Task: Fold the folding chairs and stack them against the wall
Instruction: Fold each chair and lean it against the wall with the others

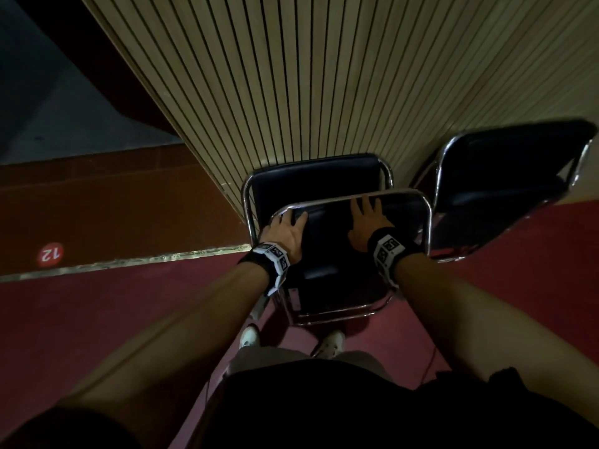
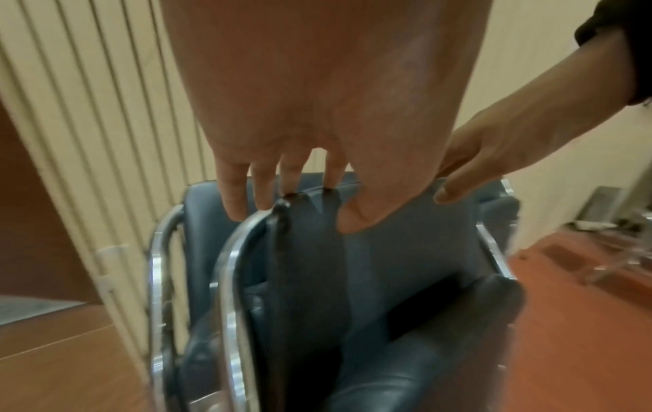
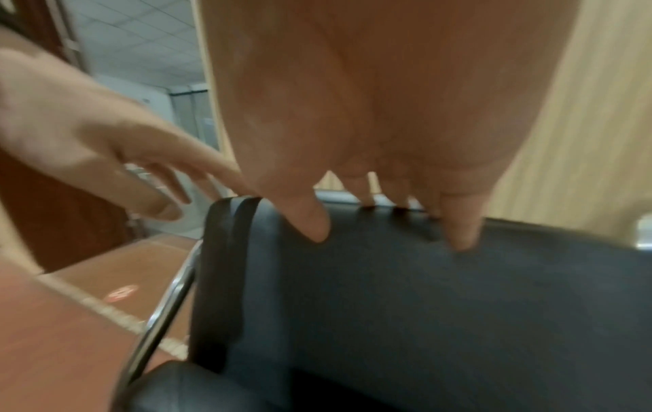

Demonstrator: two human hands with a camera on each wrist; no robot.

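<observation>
— That near chair (image 1: 340,254), where's it sitting?

— Directly in front of the person, its backrest top running left to right under both hands, and 1 folded chair (image 1: 311,176) just behind it, leaning on the slatted wall (image 1: 324,76). A 3rd chair (image 1: 505,183) stands off to the right, tilted, also by the wall.

— Holding it, are they?

— The left hand (image 1: 285,230) is at the left corner, fingers hooked over the top edge by the chrome frame. The right hand (image 1: 368,220) lies flatter near the middle, fingers spread wide over the padding. I'd say the wall lies straight ahead of both hands, so the push goes forward; neither arm looks nearer.

— Is the seat up?

— From the head view it's too dark to say. The left wrist view shows the seat cushion (image 2: 423,348) still jutting toward the person, so I'd judge it not fully folded. The right wrist view shows fingertips (image 3: 462,237) pressed into the backrest.
</observation>
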